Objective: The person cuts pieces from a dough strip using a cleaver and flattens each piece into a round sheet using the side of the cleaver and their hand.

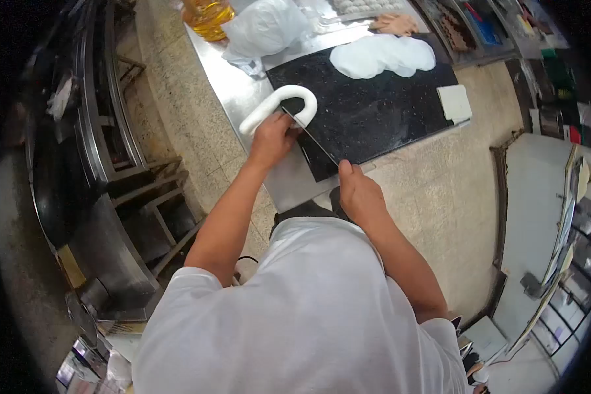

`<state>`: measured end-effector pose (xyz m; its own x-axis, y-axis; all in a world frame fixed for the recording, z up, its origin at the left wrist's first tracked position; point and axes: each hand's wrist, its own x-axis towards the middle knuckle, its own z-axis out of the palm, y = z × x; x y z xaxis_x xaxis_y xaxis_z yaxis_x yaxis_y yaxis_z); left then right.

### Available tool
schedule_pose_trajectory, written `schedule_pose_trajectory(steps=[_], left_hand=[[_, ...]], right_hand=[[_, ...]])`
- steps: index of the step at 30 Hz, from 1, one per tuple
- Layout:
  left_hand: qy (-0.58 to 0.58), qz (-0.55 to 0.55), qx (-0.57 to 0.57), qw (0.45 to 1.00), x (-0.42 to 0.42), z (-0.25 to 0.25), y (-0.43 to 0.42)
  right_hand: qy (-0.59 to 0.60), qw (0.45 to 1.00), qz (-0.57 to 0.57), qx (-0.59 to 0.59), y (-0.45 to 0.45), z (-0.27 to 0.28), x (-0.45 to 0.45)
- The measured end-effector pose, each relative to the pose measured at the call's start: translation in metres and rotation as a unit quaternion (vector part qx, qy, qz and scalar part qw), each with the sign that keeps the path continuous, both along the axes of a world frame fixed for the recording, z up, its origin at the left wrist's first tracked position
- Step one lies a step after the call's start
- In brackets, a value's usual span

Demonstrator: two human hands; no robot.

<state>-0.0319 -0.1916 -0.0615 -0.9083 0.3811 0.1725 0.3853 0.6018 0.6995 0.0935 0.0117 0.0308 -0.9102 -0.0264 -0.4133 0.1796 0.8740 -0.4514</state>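
A thick white dough rope [269,105], curved like a hook, lies at the left edge of the black board [387,115]. My left hand [274,136] is closed at the rope's lower end, its fingers by the tip of a long thin blade [318,144]. Whether those fingers grip dough or blade is too small to tell. The blade slants down to my right hand [360,192], which is wrapped round its near end at the board's front edge. Flat, overlapping white dough pieces [383,56] lie on the far part of the board.
A white scraper-like square [454,103] rests at the board's right edge. Behind are a white plastic bag [266,27], a container of yellow oil [208,18] and a tray of small white dough pieces [364,6]. Metal shelving [134,230] stands left of the table.
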Motion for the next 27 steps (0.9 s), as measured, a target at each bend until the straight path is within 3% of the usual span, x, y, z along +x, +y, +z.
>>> schedule_pose_trajectory(steps=[3,6,8,10,12,15,21,23,27], left_hand=[[-0.047,-0.011,-0.008,0.999,-0.004,0.008,-0.002],[-0.067,0.002,0.088,0.994,-0.006,0.010,-0.012],[-0.074,0.003,0.007,0.997,-0.012,0.002,-0.025],[-0.074,0.026,0.000,0.997,0.001,0.011,-0.004],[-0.060,0.027,-0.026,0.997,0.015,0.009,0.008],[-0.020,0.088,-0.030,0.995,0.019,-0.010,0.019],[-0.032,0.180,-0.018,0.983,0.019,0.000,0.028],[-0.059,0.140,-0.057,0.987,0.021,0.022,0.032],[-0.026,0.133,-0.146,0.980,0.039,0.010,0.011]], right_hand=[[0.001,1.000,-0.020,-0.012,0.005,-0.005,0.011],[-0.014,0.999,-0.033,-0.010,0.030,-0.010,0.029],[-0.009,0.997,-0.046,-0.058,0.061,-0.016,0.048],[-0.009,0.993,-0.041,-0.112,0.089,-0.020,0.070],[-0.052,0.971,-0.142,-0.187,0.109,-0.021,0.082],[-0.041,0.954,-0.189,-0.228,0.135,-0.023,0.094],[-0.020,0.938,-0.236,-0.254,0.181,-0.044,0.088],[-0.022,0.937,-0.232,-0.260,0.195,-0.039,0.082],[-0.015,0.933,-0.252,-0.255,0.221,-0.048,0.078]])
